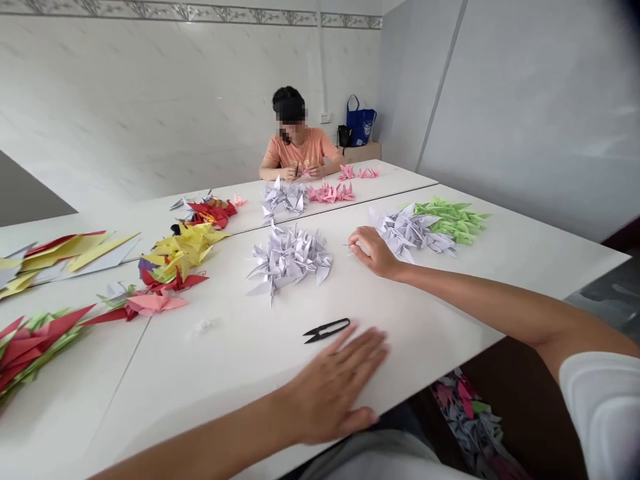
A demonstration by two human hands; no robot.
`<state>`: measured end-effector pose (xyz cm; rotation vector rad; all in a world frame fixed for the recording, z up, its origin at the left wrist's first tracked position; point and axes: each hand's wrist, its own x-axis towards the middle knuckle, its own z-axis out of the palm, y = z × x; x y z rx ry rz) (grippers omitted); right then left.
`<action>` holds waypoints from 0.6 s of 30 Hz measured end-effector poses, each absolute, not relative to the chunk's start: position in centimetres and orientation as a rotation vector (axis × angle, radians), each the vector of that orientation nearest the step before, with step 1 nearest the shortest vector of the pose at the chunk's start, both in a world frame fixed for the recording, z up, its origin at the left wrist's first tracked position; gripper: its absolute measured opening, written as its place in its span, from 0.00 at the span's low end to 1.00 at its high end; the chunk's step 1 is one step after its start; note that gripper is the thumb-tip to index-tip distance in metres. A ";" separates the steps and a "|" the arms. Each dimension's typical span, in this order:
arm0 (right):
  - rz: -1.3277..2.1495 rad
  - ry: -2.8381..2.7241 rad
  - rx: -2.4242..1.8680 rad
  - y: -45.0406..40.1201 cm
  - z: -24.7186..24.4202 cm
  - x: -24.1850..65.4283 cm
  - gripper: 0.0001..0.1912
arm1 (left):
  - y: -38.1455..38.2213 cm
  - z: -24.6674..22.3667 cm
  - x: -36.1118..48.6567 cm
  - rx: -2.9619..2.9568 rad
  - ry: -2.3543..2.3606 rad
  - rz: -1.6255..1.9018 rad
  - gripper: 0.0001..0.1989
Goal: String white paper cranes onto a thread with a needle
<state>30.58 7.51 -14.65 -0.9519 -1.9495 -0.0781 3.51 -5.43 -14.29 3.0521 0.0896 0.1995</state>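
My left hand [339, 387] lies flat near the table's front edge, palm down with its fingers stretched out. Just beyond its fingertips are black thread snips [327, 331], their blades pointing left. Further forward, the fingers of my right hand [373, 251] are curled together in a pinch. A tiny thin tip shows at the fingertips, too small to name. Beside that hand, on its right, is a pile of white folded paper cranes [413, 230] against light green paper cranes [457, 220]. Another heap of white paper cranes [290, 257] sits to its left.
Yellow paper cranes [185, 247], red and green ones [40, 343], and flat folded paper [65, 257] cover the left side. A small clear scrap [203, 327] lies nearby. Across the white table [240, 387], a person [303, 150] handles something pink. More cranes [470, 413] are below the edge.
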 end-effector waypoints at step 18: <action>-0.056 -1.697 -1.025 8.8 -9.4 29.8 0.14 | -10.9 -16.0 24.9 3.026 -0.308 -0.064 0.38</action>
